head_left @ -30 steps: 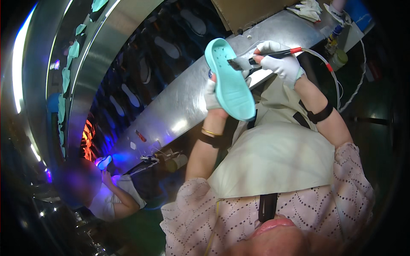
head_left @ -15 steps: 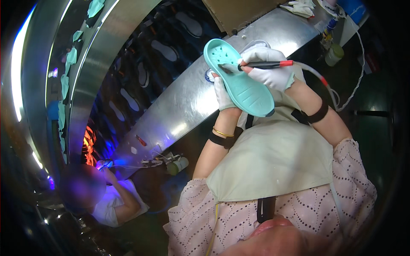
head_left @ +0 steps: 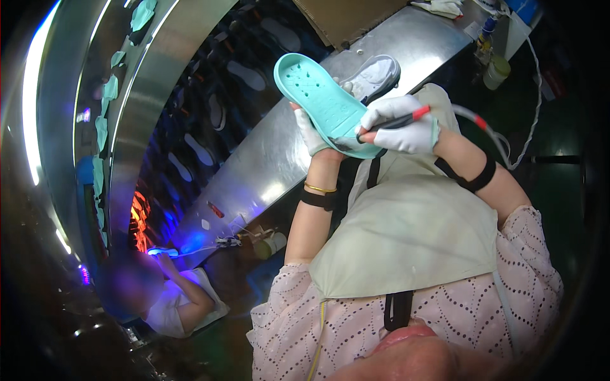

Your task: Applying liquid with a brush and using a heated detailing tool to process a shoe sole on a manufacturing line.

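Observation:
A turquoise shoe sole point(head_left: 321, 95), with small holes at its far end, rests tilted in my left hand point(head_left: 309, 134). That hand wears a white glove with bare fingertips and is closed on the sole from beneath and its left side; some fingers are hidden. In a similar glove, my right hand point(head_left: 410, 130) pinches a brush point(head_left: 399, 120) with a black handle and red end, from which a pale hose runs. The brush's tip is at the sole's near end, by a shiny wet-looking patch. Behind the sole, a grey shoe point(head_left: 380, 75) lies on the metal bench.
The metal bench point(head_left: 254, 162) runs diagonally beside a conveyor point(head_left: 238, 73) carrying dark shoes and soles. A cardboard box point(head_left: 346, 19) is at the back. Another person point(head_left: 184, 298) works at lower left. A jar point(head_left: 497, 73) stands at right near the hose.
The brush has moved from the holed far end of the sole to its near end. My left hand and the sole have shifted left, uncovering more of the grey shoe.

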### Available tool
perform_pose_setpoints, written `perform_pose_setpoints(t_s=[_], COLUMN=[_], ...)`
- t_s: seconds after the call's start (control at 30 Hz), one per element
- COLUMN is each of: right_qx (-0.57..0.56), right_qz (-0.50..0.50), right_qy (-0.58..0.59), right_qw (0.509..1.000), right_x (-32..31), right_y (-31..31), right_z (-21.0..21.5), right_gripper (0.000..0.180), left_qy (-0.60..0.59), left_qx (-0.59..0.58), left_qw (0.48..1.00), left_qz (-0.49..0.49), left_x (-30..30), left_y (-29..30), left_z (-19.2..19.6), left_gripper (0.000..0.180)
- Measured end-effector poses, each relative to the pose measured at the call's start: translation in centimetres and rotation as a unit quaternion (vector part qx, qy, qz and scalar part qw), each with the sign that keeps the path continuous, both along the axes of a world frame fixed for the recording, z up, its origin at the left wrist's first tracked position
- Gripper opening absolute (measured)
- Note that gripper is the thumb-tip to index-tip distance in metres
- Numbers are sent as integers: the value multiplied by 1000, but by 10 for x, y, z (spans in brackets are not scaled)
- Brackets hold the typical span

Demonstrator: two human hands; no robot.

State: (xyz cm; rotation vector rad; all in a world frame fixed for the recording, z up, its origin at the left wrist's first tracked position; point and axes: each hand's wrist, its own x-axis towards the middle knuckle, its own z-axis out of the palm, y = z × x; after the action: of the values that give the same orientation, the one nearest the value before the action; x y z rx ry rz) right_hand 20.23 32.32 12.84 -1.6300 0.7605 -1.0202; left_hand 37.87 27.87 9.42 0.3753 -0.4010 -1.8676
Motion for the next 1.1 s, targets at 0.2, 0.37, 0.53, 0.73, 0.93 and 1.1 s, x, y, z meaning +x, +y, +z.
perform_pose_setpoints(t_s=[0.2, 0.37, 0.53, 0.73, 0.93, 1.1], right_qx=[136, 26, -33, -94, 71, -91], right_qz=[-139, -135, -74, -99, -105, -59], right_qy=[-56, -61, -51, -74, -95, -48], right_qw=[979, 989, 995, 988, 987, 993], right_x=[-6, -12, 2, 5, 8, 9], right_y=[-13, -17, 8, 7, 6, 0], right_z=[22, 16, 11, 11, 12, 0], right_gripper=[10, 10, 11, 10, 8, 5], left_qy=[32, 209, 19, -61, 95, 43], left_qx=[25, -112, -12, -56, -42, -43], left_qw=[999, 961, 1000, 995, 994, 993], left_qz=[14, -142, -3, 59, -27, -98], left_x=[-7, -21, -22, -19, -11, 2], left_y=[10, 23, 17, 14, 6, -5], left_z=[13, 12, 16, 25, 33, 36], left_gripper=[71, 73, 75, 73, 78, 77])
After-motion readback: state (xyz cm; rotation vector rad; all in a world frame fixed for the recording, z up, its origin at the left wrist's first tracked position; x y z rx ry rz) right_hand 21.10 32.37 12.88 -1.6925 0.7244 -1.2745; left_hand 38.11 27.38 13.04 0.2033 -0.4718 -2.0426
